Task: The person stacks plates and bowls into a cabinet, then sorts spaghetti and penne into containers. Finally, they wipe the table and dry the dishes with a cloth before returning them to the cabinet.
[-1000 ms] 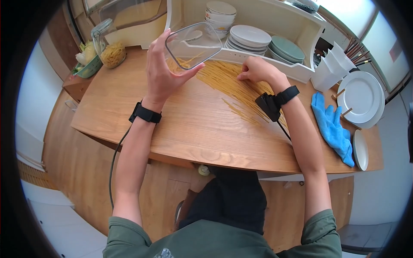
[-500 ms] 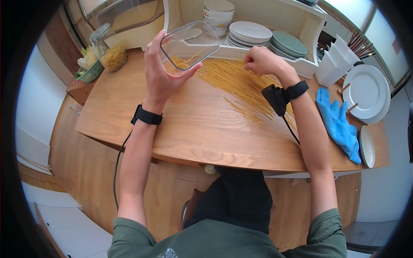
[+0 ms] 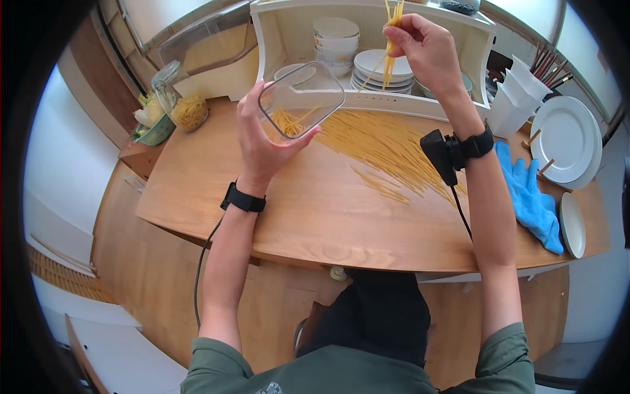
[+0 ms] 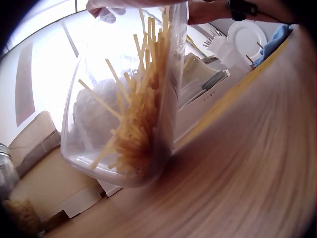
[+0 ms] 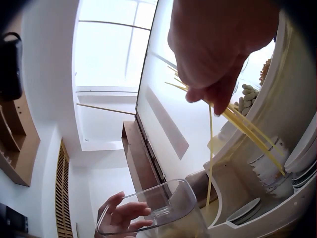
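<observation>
Loose spaghetti (image 3: 387,148) across table (image 3: 315,210), dish rack (image 3: 367,39) behind, blue cloth (image 3: 535,197) beside.

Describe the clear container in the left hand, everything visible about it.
The clear container is a rectangular, round-cornered tub of transparent plastic, lidless. The left hand holds it above the wooden table, tilted with its mouth toward the right hand. Dry spaghetti strands lie gathered at its low end.
</observation>
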